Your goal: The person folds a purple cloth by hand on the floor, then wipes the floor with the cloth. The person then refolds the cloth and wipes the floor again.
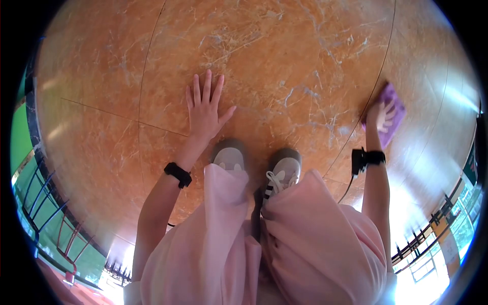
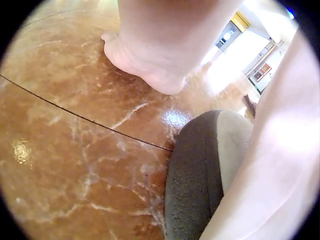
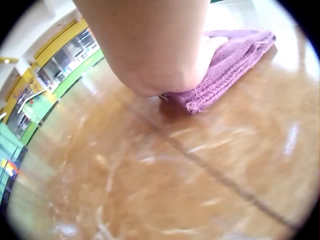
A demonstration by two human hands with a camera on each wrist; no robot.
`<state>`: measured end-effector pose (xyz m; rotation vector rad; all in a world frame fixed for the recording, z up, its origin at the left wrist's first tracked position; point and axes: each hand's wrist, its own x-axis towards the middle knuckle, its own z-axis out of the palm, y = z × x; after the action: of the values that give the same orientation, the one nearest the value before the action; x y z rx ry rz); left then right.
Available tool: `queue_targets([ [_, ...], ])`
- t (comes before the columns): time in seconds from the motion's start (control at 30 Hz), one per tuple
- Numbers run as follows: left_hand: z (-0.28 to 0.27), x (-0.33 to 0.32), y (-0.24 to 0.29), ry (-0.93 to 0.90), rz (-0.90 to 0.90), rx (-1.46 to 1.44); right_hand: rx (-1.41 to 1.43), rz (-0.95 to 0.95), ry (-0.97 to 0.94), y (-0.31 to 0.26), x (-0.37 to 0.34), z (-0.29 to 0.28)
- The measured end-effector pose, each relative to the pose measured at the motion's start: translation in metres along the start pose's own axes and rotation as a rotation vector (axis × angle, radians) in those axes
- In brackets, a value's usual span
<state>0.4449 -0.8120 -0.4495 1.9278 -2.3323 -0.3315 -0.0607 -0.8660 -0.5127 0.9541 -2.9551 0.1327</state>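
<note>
Left hand (image 1: 206, 113) lies spread on this floor (image 1: 274, 61), right hand (image 1: 378, 117) presses purple cloth (image 1: 390, 133), fingers splayed; right-wrist view alone shows its layers

The left hand (image 1: 204, 114) and right hand (image 1: 376, 118) are bare; black bands (image 1: 178, 175) circle both wrists, the right one bearing a boxy black module (image 1: 359, 161) with a thin dark cable (image 1: 347, 190). Loose, pale pink trousers (image 1: 325, 229) fall in soft folds over grey shoes (image 1: 229, 156) with darker toe edges, white laces (image 1: 275, 181) and black-and-white stripes.
</note>
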Motion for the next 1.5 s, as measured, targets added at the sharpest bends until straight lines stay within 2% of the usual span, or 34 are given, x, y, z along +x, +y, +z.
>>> queue_targets([
  [0.1,-0.004,-0.001,-0.002,-0.019,-0.014,-0.005,-0.024,-0.335,0.024,-0.124,-0.038,-0.018],
  [0.2,-0.010,-0.001,-0.010,-0.031,0.025,-0.078,0.033,-0.741,0.068,-0.214,-0.097,-0.017],
  [0.27,-0.018,0.000,-0.017,0.042,0.094,-0.071,0.096,-1.013,0.052,-0.256,-0.153,-0.019],
  [0.33,-0.031,0.005,-0.021,0.092,0.083,-0.034,-0.118,-1.315,-0.032,-0.279,-0.218,-0.049],
  [0.4,-0.041,0.009,-0.023,0.139,0.069,0.006,0.121,-1.606,-0.137,-0.278,-0.266,-0.053],
  [0.43,-0.044,0.011,-0.024,0.156,0.066,0.010,0.131,-1.614,-0.140,-0.272,-0.277,-0.057],
  [0.5,-0.043,0.011,-0.030,0.169,0.060,0.020,0.199,-1.997,-0.345,-0.261,-0.294,-0.069],
  [0.53,-0.039,0.011,-0.032,0.159,0.080,0.009,0.205,-1.998,-0.343,-0.258,-0.298,-0.067],
  [0.6,-0.034,0.013,-0.036,0.157,0.103,-0.003,0.435,-2.049,-0.514,-0.251,-0.297,-0.064],
  [0.63,-0.031,0.013,-0.037,0.168,0.102,-0.019,0.260,-2.059,-0.508,-0.248,-0.293,-0.061],
  [0.67,-0.029,0.014,-0.036,0.179,0.101,-0.036,0.256,-2.058,-0.505,-0.243,-0.291,-0.061],
  [0.73,-0.025,0.019,-0.036,0.164,0.104,-0.027,0.408,-1.759,-0.312,-0.233,-0.287,-0.060],
  [0.83,-0.014,0.026,-0.042,0.147,0.081,-0.044,0.420,-1.696,-0.341,-0.231,-0.284,-0.061],
  [1.2,-0.011,0.016,-0.030,0.138,0.062,-0.051,0.386,-1.709,-0.277,-0.217,-0.281,-0.064],
  [1.4,-0.004,-0.008,0.000,0.121,0.063,-0.092,0.296,-1.701,-0.290,-0.177,-0.277,-0.066],
  [1.5,-0.004,-0.022,0.010,0.080,0.127,-0.129,0.267,-1.672,-0.287,-0.151,-0.281,-0.072],
])
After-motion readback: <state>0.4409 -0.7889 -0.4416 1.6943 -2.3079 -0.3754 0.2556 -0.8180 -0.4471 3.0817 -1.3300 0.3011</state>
